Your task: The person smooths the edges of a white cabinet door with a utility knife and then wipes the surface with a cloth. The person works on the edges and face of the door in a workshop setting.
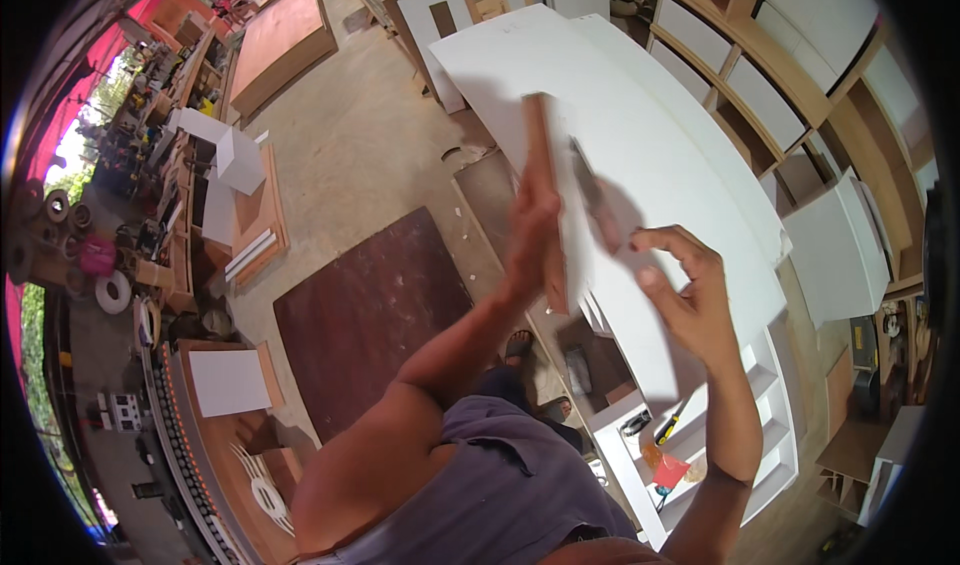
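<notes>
My left hand (532, 223) grips a long, narrow wooden strip (540, 130), blurred by motion, held above a large white panel (680, 140). My right hand (688, 290) is just right of the strip, fingers curved and apart, holding nothing visible. Their shadows fall on the panel. Below the panel's near end is a white shelved frame (770, 435), where a yellow-and-black hand tool (668, 425) and a small red item (670, 473) lie.
Wooden cabinets with white fronts (760, 95) line the right, beside a white box (840, 255). A dark brown board (370, 315) lies left of my feet. A cluttered workbench (175, 275) runs along the left, and a large plywood box (280, 45) stands at the back left.
</notes>
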`<action>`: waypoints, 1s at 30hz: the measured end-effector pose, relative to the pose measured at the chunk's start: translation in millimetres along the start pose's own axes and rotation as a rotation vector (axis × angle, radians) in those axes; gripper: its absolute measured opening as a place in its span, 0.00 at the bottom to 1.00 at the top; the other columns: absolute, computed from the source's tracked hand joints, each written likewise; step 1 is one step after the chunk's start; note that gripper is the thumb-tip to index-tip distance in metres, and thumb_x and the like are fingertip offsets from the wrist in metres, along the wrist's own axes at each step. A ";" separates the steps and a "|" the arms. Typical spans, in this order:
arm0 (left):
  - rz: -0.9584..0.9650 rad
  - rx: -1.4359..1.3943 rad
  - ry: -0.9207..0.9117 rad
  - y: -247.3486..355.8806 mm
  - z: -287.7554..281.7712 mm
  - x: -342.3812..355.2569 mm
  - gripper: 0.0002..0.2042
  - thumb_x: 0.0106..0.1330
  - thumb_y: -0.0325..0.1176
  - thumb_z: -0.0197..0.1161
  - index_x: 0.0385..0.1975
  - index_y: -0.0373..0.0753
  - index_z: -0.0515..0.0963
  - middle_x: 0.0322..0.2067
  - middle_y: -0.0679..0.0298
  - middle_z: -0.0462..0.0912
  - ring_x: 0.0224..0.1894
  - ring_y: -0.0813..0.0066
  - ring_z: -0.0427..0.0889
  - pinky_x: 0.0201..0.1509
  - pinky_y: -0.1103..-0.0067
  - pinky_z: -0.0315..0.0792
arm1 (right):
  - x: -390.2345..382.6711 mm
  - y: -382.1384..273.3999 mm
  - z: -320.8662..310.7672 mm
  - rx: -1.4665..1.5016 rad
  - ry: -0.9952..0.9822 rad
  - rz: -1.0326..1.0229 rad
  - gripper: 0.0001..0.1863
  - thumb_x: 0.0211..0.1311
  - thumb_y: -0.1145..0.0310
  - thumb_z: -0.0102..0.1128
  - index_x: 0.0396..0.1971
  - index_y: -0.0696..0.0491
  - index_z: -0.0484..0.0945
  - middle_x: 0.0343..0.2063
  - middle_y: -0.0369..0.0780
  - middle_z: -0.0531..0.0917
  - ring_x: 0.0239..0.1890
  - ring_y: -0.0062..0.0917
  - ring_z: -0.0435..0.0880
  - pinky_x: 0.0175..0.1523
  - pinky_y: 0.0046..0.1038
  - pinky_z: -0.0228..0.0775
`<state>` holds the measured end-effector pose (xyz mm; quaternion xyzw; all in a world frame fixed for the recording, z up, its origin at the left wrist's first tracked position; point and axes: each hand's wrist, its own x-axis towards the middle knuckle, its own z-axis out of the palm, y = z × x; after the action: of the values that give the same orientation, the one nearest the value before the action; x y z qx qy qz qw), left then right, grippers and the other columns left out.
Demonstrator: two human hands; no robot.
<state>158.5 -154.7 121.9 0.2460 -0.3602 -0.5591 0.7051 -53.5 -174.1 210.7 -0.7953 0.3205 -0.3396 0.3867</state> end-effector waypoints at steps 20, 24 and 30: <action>0.044 0.124 0.806 91.7 -355.0 330.7 0.21 0.64 0.48 0.60 0.48 0.38 0.74 0.40 0.60 0.79 0.40 0.61 0.81 0.44 0.61 0.78 | -18.7 138.4 -40.2 -0.779 -0.247 0.128 0.40 0.63 0.39 0.54 0.64 0.58 0.70 0.65 0.51 0.68 0.72 0.50 0.59 0.74 0.57 0.41; 0.089 0.128 0.786 83.5 -360.8 329.8 0.21 0.64 0.48 0.60 0.49 0.38 0.74 0.41 0.61 0.78 0.41 0.62 0.81 0.45 0.62 0.78 | -18.7 137.7 -41.3 -0.764 -0.244 0.096 0.39 0.65 0.40 0.52 0.64 0.57 0.70 0.66 0.51 0.68 0.72 0.50 0.59 0.74 0.57 0.41; 0.159 0.158 0.651 63.2 -380.5 324.8 0.20 0.68 0.50 0.51 0.42 0.38 0.73 0.39 0.56 0.79 0.41 0.57 0.82 0.48 0.59 0.77 | -22.5 141.9 -41.9 -0.821 -0.267 0.062 0.38 0.68 0.41 0.46 0.66 0.56 0.67 0.68 0.51 0.65 0.73 0.50 0.57 0.74 0.58 0.41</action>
<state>532.5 -473.6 9.2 0.4364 -0.1765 -0.3648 0.8033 -134.3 -243.7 105.7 -0.9100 0.4000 -0.0662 0.0865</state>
